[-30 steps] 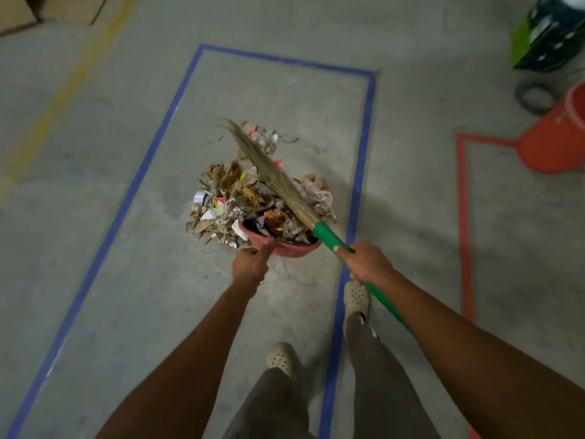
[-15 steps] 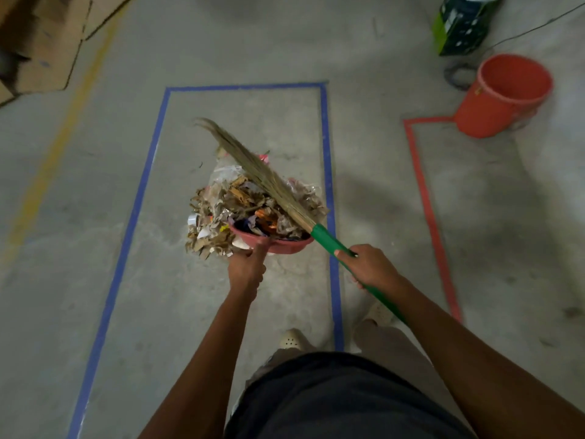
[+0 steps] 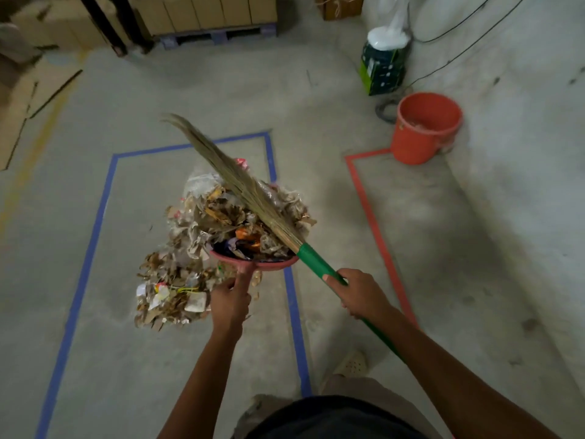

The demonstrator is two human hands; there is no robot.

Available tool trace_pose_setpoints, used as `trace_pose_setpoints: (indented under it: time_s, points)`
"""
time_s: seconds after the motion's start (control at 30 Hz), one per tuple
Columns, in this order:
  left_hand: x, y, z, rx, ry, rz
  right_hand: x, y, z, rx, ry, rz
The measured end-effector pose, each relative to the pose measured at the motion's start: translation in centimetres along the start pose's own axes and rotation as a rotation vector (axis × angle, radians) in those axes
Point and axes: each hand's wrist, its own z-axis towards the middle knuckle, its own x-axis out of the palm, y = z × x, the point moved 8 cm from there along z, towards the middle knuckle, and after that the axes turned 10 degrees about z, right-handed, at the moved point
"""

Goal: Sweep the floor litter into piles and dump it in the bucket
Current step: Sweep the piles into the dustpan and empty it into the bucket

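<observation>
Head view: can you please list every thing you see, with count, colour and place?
dustpan: one, red, centre, heaped with litter
broom: one, straw bristles, green handle, lying across the dustpan load
litter pile: one, brown, floor, left of dustpan
bucket: one, orange, far right
blue tape: one rectangle, floor centre
red tape: one outline, floor right, corner at bucket
green box: one, beyond bucket
left hand: holds dustpan handle
right hand: grips broom handle

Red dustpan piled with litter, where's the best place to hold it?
By the short handle sticking out of the round red plastic dustpan toward the person, from the near side, as the left hand does; paper litter heaps over the rest.
</observation>
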Motion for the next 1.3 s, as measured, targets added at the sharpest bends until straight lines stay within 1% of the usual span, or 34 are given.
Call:
trace_pose_setpoints:
  time_s: [0.23, 0.37, 0.53, 0.77, 0.93, 1.17, 1.3]
  points:
    - [8.7, -6.5, 0.3, 0.071, 0.051, -0.026, -10.0, -3.0, 3.4, -0.007, -0.047, 0.038]
    - [13.3, -10.4, 1.1, 0.102, 0.104, 0.007, -14.8, -4.5, 4.8, 0.03, -0.073, 0.092]
    - [19.6, -16.3, 2.9, 0.171, 0.166, 0.051, -20.8, -6.1, 7.4, 0.081, -0.151, 0.184]
    - [29.6, -23.8, 9.3, 0.192, 0.234, 0.063, -28.9, -8.2, 15.1, 0.125, -0.252, 0.239]
    - [37.4, -30.2, 15.0, 0.24, 0.293, 0.1, -34.9, -9.1, 22.4, 0.17, -0.306, 0.246]
    - [47.7, -39.5, 21.7, 0.315, 0.386, 0.169, -43.0, -9.4, 30.2, 0.258, -0.398, 0.27]
    - [53.7, -44.0, 24.3, 0.321, 0.451, 0.147, -47.4, -10.1, 34.1, 0.289, -0.44, 0.281]
